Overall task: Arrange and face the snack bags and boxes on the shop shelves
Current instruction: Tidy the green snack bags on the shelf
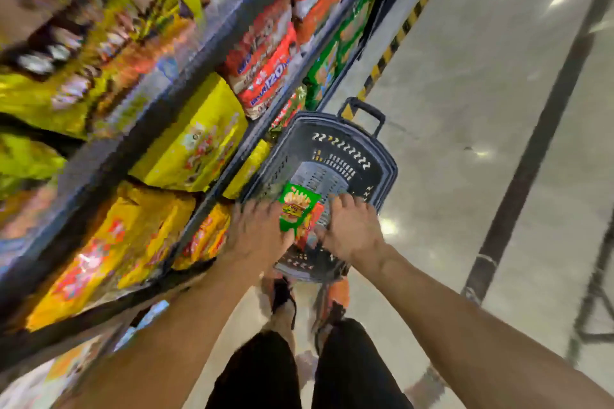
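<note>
The fingers (252, 209) of the left hand (255, 229) are curled round the edge of a green pack (297, 206), gripping it. The right hand (352, 229) has its fingers bent down beside a red pack (314, 222) that lies just under the green one; blur hides whether they grip it. Both packs sit inside the dark basket (382, 156) on the floor. Left of the fingers, the shelves (186, 76) hold yellow bags (196, 143) and red bags (265, 66), mostly fronts out. I judge the job well along, with these last packs not yet shelved.
</note>
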Demonstrator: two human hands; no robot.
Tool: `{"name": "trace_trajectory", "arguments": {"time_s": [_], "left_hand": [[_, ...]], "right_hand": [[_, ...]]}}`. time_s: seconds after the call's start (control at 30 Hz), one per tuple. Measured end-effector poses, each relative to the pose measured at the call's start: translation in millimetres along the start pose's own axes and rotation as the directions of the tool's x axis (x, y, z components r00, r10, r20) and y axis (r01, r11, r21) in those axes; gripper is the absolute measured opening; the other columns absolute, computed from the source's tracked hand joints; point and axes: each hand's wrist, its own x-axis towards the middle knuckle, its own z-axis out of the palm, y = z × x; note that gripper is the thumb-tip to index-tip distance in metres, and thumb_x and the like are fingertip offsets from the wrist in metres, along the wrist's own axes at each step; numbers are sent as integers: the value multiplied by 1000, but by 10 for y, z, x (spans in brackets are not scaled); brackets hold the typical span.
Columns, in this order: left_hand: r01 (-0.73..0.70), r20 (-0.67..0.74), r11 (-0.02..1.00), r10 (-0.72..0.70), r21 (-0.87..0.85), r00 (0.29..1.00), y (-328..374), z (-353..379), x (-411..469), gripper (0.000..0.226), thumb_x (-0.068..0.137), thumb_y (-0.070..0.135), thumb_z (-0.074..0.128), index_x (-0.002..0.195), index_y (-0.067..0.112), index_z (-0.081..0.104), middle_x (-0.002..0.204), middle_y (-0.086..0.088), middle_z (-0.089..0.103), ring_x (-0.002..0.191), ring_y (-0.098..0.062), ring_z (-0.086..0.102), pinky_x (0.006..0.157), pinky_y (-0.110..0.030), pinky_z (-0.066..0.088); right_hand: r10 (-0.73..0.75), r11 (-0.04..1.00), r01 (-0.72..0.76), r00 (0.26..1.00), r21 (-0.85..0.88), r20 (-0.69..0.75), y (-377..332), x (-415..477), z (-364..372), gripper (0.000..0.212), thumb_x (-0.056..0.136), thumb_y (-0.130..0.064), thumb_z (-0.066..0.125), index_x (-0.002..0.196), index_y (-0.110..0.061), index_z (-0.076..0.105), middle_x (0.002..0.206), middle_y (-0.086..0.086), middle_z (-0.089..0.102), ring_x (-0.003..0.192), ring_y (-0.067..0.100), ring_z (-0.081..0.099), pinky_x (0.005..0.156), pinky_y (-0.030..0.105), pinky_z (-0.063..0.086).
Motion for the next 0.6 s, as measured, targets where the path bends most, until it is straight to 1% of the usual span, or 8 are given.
{"name": "trace_trajectory", "arguments": {"time_s": [0.07,0.13,0.23,0.3,0.33,0.4,0.43,0.6], "left_hand": [[35,-10,999,-35,-36,999,57,-293,-369,61,93,57,56,141,19,54,146,-5,57,139,-29,46,117,-49,32],[86,-31,995,-88,-59,996,83,-521,-741,61,93,58,55,140,18,55,143,-6,59,137,-31,49,118,-50,33],[117,-84,989,-124,-90,989,67,-666,-1337,64,86,60,49,125,13,66,123,-10,69,117,-38,63,102,-53,47],[145,-183,981,-167,-131,969,43,-722,-1730,67,83,59,44,118,8,70,115,-15,71,107,-41,68,92,-56,52],[184,-194,974,-208,-133,959,63,-799,-1941,68,87,59,45,127,9,67,125,-15,69,116,-40,65,99,-56,50],[275,-189,952,-296,-132,936,110,-879,-2350,69,97,60,47,149,15,49,151,-10,53,140,-34,47,117,-52,35],[301,-202,944,-324,-139,924,123,-888,-2559,69,99,60,48,153,17,44,155,-7,49,144,-32,42,119,-51,31],[411,-270,888,-455,-205,849,70,-857,-3632,71,100,63,46,156,20,38,156,-6,47,144,-31,40,120,-49,30]], "right_hand": [[-46,999,46,998,-22,-33,-81,-356,-244,74,97,-60,51,152,-12,39,149,13,47,137,36,44,114,50,38],[-106,993,101,990,-61,-89,-165,-682,-425,76,96,-59,53,154,-12,35,150,14,47,137,36,44,114,51,39],[-199,977,184,968,-106,-151,-277,-1106,-662,79,96,-59,56,154,-12,34,152,12,45,139,36,43,115,51,37],[-251,966,231,948,-119,-197,-352,-1374,-801,80,96,-61,54,156,-13,32,155,12,43,142,37,42,117,52,35],[-274,960,253,939,-123,-209,-389,-1515,-860,80,97,-61,52,157,-13,31,157,13,41,143,38,40,117,53,34],[-310,949,285,924,-136,-224,-461,-1842,-937,79,99,-61,50,158,-13,28,160,14,38,145,39,37,119,54,31],[-331,941,303,915,-151,-229,-503,-2026,-961,79,99,-61,50,158,-13,29,160,14,38,145,39,36,119,54,31],[-473,877,418,837,-236,-275,-845,-2816,-972,78,99,-62,51,157,-14,30,158,12,40,144,37,38,118,53,33]]}}
